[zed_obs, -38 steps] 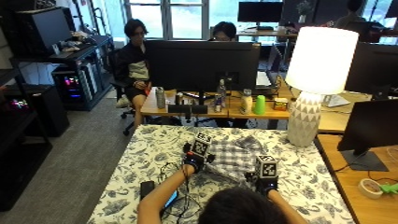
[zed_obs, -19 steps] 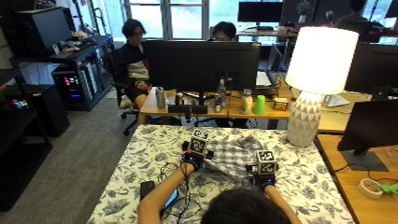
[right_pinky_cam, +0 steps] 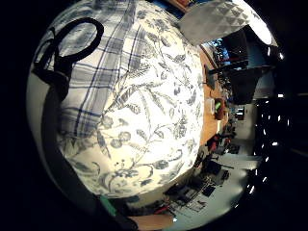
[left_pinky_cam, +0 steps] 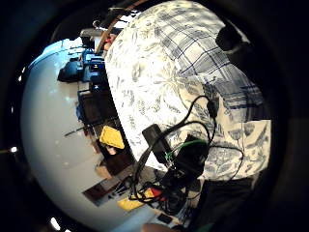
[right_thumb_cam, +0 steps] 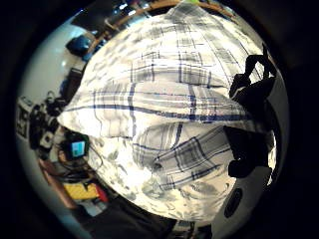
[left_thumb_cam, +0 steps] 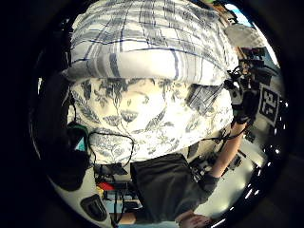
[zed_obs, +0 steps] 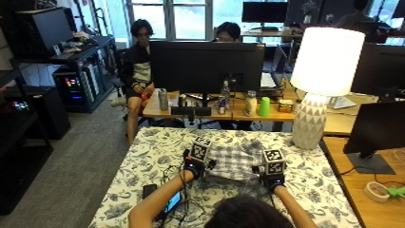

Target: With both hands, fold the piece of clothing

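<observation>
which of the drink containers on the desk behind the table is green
The green cup, rightmost in the row on the wooden desk, nearest the white lamp. The silver can and the two bottles beside it are not green.

Fingers of left hand [zed_obs: 192,167] and right hand [zed_obs: 271,177] hidden under the gloves' gear, shirt [zed_obs: 235,160] front edge behind the person's head.

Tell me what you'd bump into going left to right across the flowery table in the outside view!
Phone → left hand → checked shirt → right hand → white lamp.
</observation>
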